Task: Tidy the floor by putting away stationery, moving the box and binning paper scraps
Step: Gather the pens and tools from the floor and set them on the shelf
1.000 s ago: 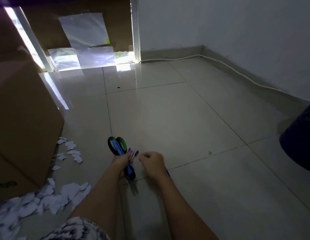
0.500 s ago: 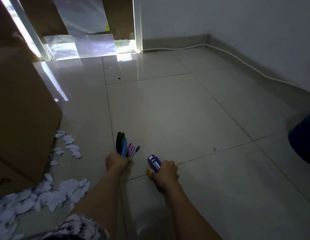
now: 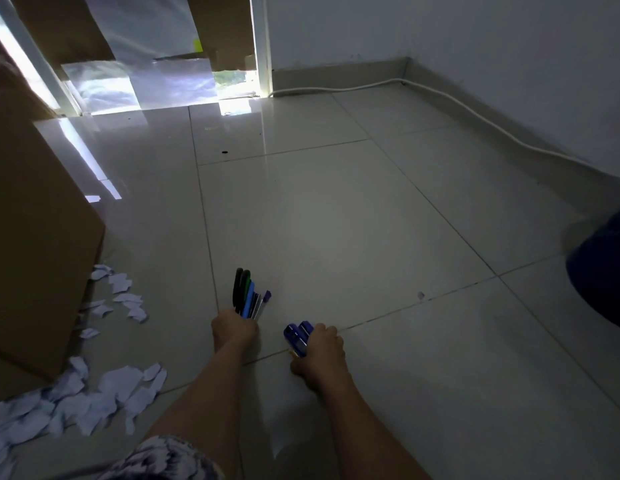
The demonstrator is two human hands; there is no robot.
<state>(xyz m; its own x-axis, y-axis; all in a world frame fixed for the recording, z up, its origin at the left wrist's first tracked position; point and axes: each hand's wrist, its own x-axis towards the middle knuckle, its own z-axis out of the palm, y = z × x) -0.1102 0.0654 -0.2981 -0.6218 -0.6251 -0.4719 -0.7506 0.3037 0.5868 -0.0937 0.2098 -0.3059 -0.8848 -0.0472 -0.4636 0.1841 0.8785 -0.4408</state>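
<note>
The person crouches over the tiled floor with both arms reaching forward. The left hand is a closed fist, fingers wrapped around a bundle of stationery: scissors with dark and green handles, plus several pens, all standing upright out of the fist. The right hand rests low at the floor, fingers curled round a blue stapler; whether the stapler has left the tile cannot be told.

To the left, a large cardboard box stands on the floor. Paper scraps lie scattered along its base and in a thicker heap near the lower left corner. A dark blue container, possibly the bin, sits at the right edge, well apart from the scraps. A white cable runs along the skirting.

Handling assessment: the pens are light, stiff and smooth, and liable to slide from a loose bundle, so a firm grip round the middle suits them. The scissors are best kept with the blades down inside the fist. The stapler is compact, rigid and heavier for its size; gripping across the body is sound. The scraps are flimsy and will need gathering by the handful. The box looks bulky and probably needs both hands free.
</note>
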